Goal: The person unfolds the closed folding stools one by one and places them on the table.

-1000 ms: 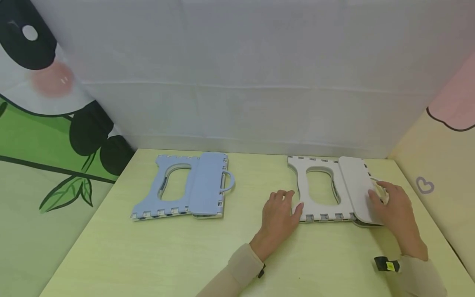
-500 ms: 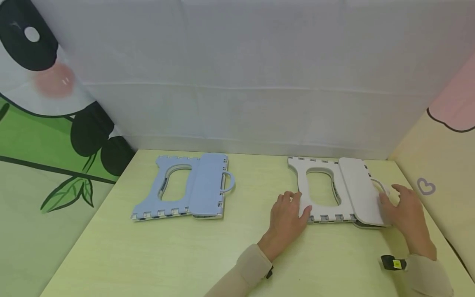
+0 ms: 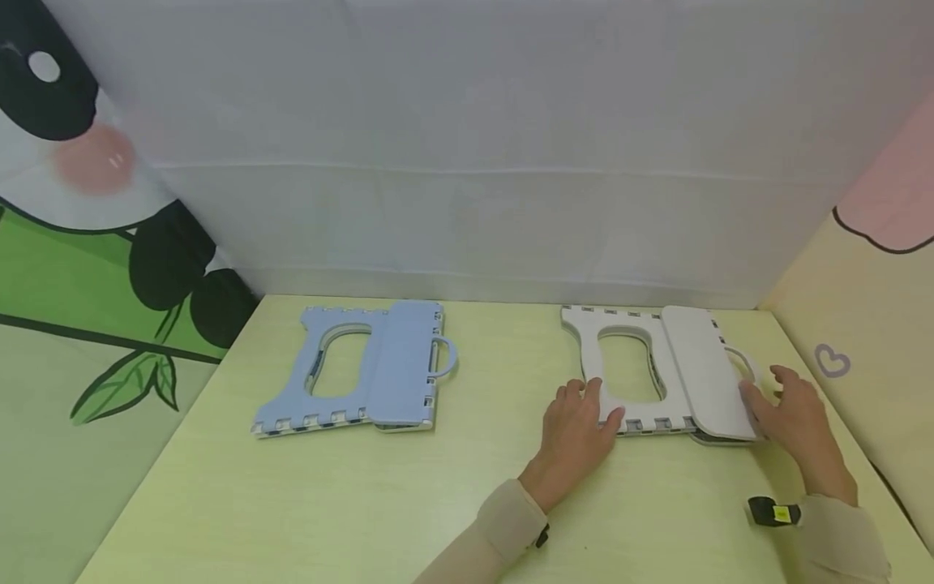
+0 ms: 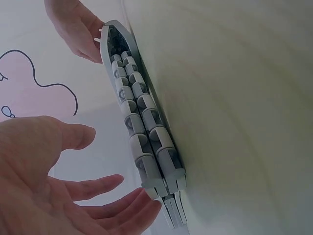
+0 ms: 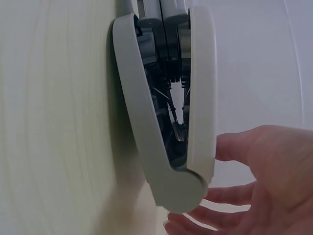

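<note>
A white folding step stool (image 3: 704, 373) lies folded flat on the right of the table, its loop handle (image 3: 746, 357) pointing right. Over its left leg end rests my left hand (image 3: 572, 430), fingers relaxed, thumb by the near edge. My right hand (image 3: 799, 422) is at the stool's right end beside the handle, thumb at the panel edge and fingers spread past it. The right wrist view shows the stool's hinged end (image 5: 181, 191) with two panels slightly apart, fingertips close to it. Interlocking hinge knuckles (image 4: 139, 107) run along the near side in the left wrist view.
A light blue folding step stool (image 3: 401, 365) lies folded on the left of the pale yellow table (image 3: 292, 503), its handle also facing right. A white backdrop (image 3: 467, 162) stands behind the table. Printed panels flank both sides.
My right hand has drawn back right from the white stool's handle, uncovering it. My left hand has slid slightly right along the leg end. Both stools stay in place.
</note>
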Tool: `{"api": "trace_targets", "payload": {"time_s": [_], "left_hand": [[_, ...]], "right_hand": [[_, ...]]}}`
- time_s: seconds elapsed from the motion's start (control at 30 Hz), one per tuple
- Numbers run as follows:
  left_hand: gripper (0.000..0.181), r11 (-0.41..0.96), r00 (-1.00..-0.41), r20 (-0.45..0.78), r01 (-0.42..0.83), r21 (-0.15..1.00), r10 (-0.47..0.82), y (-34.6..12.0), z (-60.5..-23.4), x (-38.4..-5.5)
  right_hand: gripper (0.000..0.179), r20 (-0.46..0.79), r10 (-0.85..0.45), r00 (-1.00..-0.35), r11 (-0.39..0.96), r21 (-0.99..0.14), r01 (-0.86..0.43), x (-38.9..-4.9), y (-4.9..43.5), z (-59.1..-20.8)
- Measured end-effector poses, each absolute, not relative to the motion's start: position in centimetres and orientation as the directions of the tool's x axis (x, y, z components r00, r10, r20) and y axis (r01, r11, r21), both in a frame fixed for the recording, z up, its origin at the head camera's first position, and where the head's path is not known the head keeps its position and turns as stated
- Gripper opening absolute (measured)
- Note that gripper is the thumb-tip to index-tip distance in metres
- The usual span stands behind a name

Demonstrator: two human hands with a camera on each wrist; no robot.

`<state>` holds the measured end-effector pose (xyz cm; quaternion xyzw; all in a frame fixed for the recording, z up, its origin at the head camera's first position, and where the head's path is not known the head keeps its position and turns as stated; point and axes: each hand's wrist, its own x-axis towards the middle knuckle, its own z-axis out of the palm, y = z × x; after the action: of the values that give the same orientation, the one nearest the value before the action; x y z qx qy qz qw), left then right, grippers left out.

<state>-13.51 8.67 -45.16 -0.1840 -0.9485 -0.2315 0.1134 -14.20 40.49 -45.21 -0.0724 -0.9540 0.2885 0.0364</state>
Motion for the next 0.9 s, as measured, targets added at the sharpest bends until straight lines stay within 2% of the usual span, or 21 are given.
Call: {"api": "trace_targets", "payload": {"time_s": [0.17, 0.4, 0.9], "left_hand": [[0.047, 0.836, -0.915, 0.264, 0.390, 0.386, 0.305, 8.86, -45.06, -13.52], [0.054, 0.858, -0.924, 0.154, 0.381, 0.345, 0.349, 9.01, -44.99, -13.55], [0.049, 0.843, -0.899, 0.162, 0.438, 0.312, 0.407, 8.79, -45.32, -13.84]], "right_hand": [[0.074, -0.042, 0.155, -0.987, 0.809, -0.568, 0.151, -14.30, 40.53, -45.06], [0.076, -0.123, 0.120, -0.985, 0.793, -0.586, 0.170, -14.41, 40.45, -44.86], [0.071, -0.084, 0.138, -0.987, 0.738, -0.656, 0.159, -14.09, 39.91, -44.97]]}}
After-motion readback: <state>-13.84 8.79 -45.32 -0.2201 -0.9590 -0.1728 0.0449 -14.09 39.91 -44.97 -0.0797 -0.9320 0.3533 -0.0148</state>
